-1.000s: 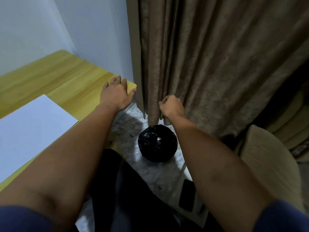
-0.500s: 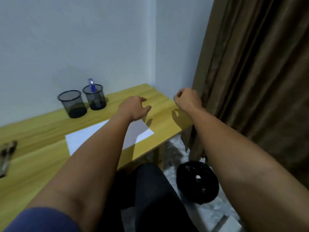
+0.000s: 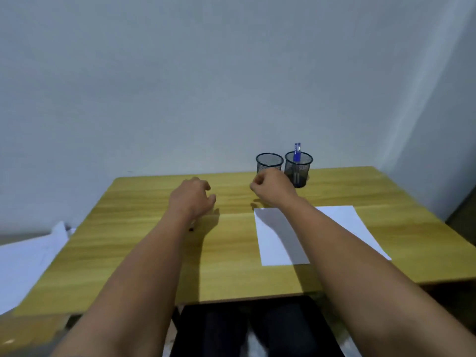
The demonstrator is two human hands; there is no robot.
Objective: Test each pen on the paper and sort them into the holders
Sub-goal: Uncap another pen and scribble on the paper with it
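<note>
Two black mesh holders stand at the back of the wooden table (image 3: 144, 253). The left holder (image 3: 269, 161) looks empty; the right holder (image 3: 302, 168) has a blue pen (image 3: 297, 150) upright in it. A white paper (image 3: 274, 240) lies to the right of the table's middle, partly under my right forearm. My left hand (image 3: 192, 198) hovers over the table's middle with loosely curled fingers and holds nothing. A small dark pen end (image 3: 191, 229) peeks out beside that wrist. My right hand (image 3: 273, 189) is curled into a fist in front of the holders, with nothing visible in it.
A plain wall rises right behind the table. White sheets (image 3: 25, 261) lie off the table's left edge, lower down. My dark-clothed legs (image 3: 247, 328) are under the near edge.
The view has swung left from the curtain and floor to face the table. Both hands have left the curtain side and now hang over the tabletop.
</note>
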